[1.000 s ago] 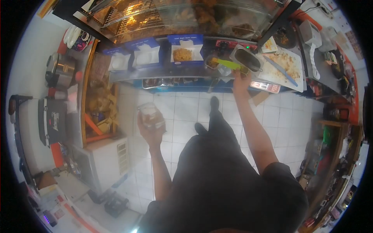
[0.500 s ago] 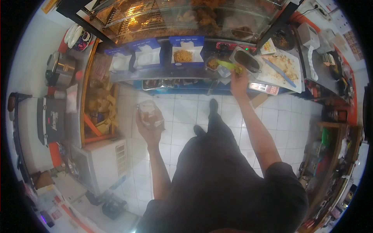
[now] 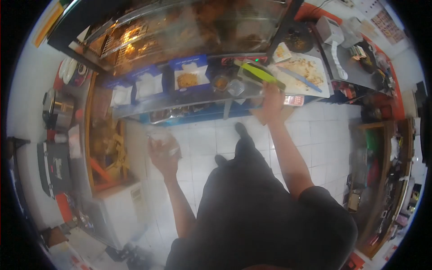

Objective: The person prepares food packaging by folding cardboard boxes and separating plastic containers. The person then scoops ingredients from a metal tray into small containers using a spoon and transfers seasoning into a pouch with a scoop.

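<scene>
My right hand (image 3: 272, 96) is closed on the end of green tongs (image 3: 258, 72), which lie over a metal container at the counter's edge. To their left stand a small tub of brown food (image 3: 220, 83) and a clear plastic tub (image 3: 236, 87). Over the floor at the left, my left hand (image 3: 164, 155) holds a clear plastic container (image 3: 163, 139); its contents are blurred. An open blue and white box (image 3: 187, 81) with brown grainy food sits on the counter, beside two more open boxes (image 3: 148, 85) that have white inside.
A glass display case (image 3: 193, 31) with food stands behind the counter. On the right is a white cutting board (image 3: 306, 67) with scraps and a blue knife (image 3: 299, 77). A white cabinet (image 3: 119, 211) stands at lower left, and a wooden shelf (image 3: 382, 180) at lower right.
The view has turned, shifting the counter leftward. The green tongs have moved from the small food tub to over the metal container. My left hand still holds the clear container.
</scene>
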`<state>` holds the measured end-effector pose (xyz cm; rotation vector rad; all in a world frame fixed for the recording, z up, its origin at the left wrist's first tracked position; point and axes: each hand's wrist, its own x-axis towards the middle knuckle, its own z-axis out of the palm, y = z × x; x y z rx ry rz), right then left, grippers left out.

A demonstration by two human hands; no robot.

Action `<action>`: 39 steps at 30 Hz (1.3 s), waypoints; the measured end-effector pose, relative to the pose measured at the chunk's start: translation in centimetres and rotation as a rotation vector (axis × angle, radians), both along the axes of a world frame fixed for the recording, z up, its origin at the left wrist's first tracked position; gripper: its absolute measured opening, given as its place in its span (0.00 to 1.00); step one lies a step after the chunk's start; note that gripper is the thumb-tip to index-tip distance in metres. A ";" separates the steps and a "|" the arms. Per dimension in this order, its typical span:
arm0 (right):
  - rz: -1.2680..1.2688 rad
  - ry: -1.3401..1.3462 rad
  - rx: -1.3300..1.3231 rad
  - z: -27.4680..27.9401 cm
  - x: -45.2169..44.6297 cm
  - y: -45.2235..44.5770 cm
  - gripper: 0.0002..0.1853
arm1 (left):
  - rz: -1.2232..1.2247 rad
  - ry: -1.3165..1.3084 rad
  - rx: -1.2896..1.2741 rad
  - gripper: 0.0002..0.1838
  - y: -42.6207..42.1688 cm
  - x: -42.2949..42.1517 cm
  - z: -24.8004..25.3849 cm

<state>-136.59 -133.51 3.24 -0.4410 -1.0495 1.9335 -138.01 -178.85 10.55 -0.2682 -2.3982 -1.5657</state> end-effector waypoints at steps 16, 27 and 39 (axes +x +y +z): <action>-0.197 -0.335 -0.098 -10.6 7.1 24.8 0.19 | 0.202 -0.006 0.042 0.46 13.8 2.7 1.5; -0.083 -1.140 0.970 -4.4 8.1 31.2 0.19 | 0.185 -0.055 0.187 0.52 23.0 4.9 0.3; 0.237 -1.698 1.162 -3.4 -2.9 30.2 0.41 | 0.176 -0.080 0.135 0.60 27.4 4.4 2.5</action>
